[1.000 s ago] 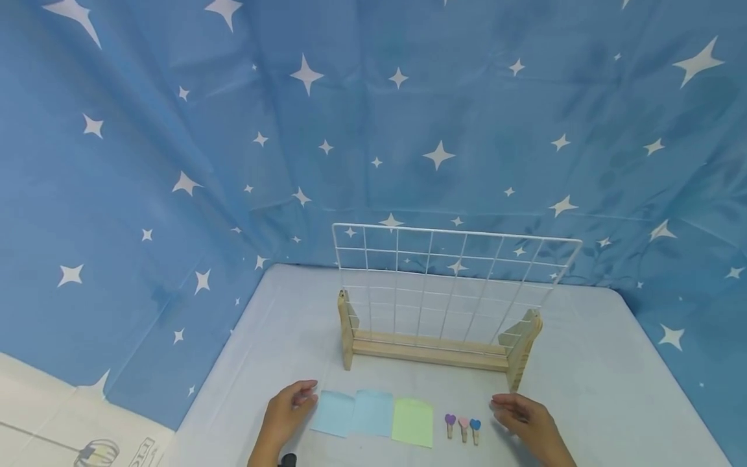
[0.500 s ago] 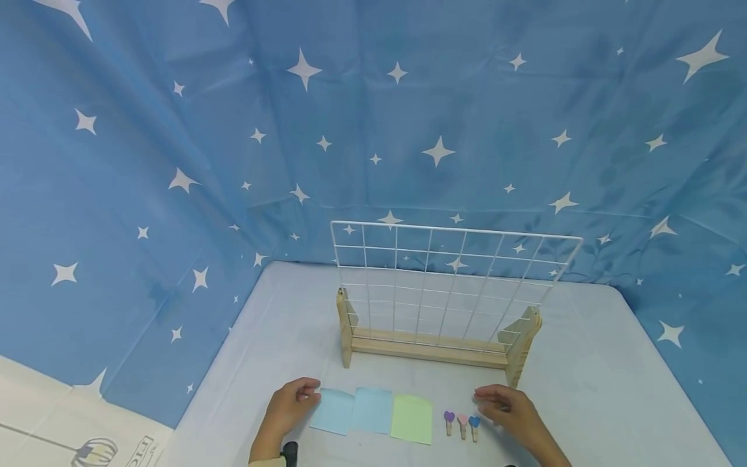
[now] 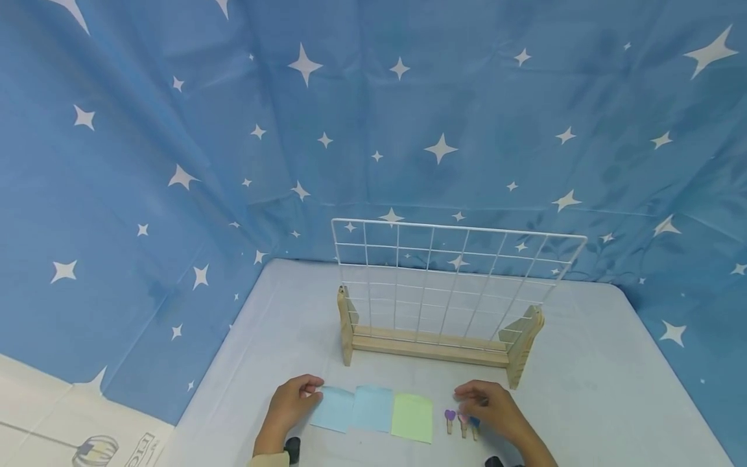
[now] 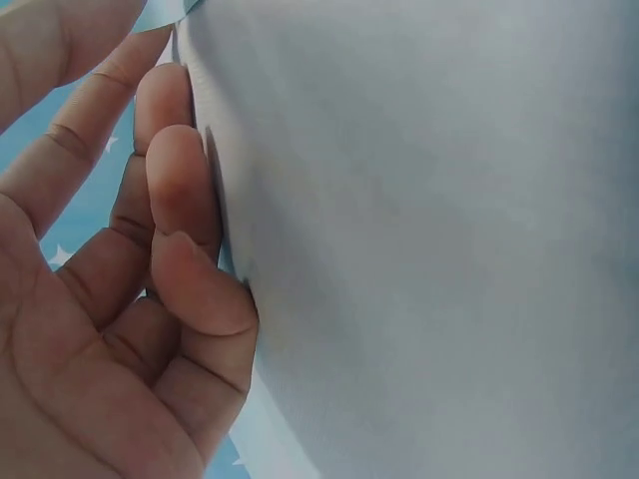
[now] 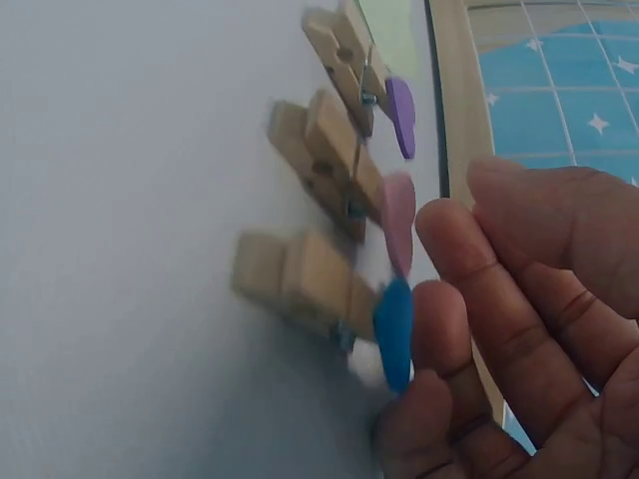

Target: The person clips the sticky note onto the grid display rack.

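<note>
**Listener:** What has just changed?

**Describer:** The right hand [image 3: 490, 405] has moved left, from beside a row of heart-topped clothespins to over it. Its fingers now partly cover the blue clip [image 5: 324, 289] and the edge of the pink clip [image 5: 332, 160]; the purple clip [image 5: 351, 75] lies just left of the fingertips.

**Listener:** Are those fingers holding anything?

**Describer:** No, they are loosely bent, with nothing between them and the thumb (whether a fingertip brushes the blue clip, I cannot tell). My judgement: the clips are now within easy reach, but none is picked up.

**Listener:** And the left hand [image 3: 290, 402]?

**Describer:** It has stayed at the left blue note [image 3: 332, 410]. Its fingers curl in a relaxed way, with no grip visible; contact with the note's corner is unclear. Right of those fingers, the second blue note [image 3: 372, 408] and green note [image 3: 412, 418] lie on the white worktop [image 3: 589, 363].

**Listener:** Anything past the fingers?

**Describer:** A wire rack [image 3: 428, 350] on a wooden base, well beyond the notes.
</note>
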`<act>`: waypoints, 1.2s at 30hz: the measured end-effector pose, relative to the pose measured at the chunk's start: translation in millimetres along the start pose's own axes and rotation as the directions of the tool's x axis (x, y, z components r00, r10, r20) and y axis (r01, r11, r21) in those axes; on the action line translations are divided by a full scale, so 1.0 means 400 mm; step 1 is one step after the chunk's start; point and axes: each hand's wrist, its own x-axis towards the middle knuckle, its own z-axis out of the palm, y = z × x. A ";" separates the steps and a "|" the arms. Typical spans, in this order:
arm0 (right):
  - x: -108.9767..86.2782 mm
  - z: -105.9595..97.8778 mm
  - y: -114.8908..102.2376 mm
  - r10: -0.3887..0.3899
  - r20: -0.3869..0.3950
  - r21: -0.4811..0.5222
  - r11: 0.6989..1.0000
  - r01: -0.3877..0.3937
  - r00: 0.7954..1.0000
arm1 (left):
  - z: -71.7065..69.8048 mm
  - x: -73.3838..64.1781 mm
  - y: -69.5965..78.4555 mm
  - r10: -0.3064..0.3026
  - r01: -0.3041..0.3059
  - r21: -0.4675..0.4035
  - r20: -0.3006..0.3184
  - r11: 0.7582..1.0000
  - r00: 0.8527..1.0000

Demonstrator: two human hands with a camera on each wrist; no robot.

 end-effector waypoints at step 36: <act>0.023 0.012 -0.037 0.151 0.100 -0.026 0.989 -0.149 0.984 | -0.011 0.002 -0.015 0.045 -0.046 -0.035 -0.025 0.998 0.999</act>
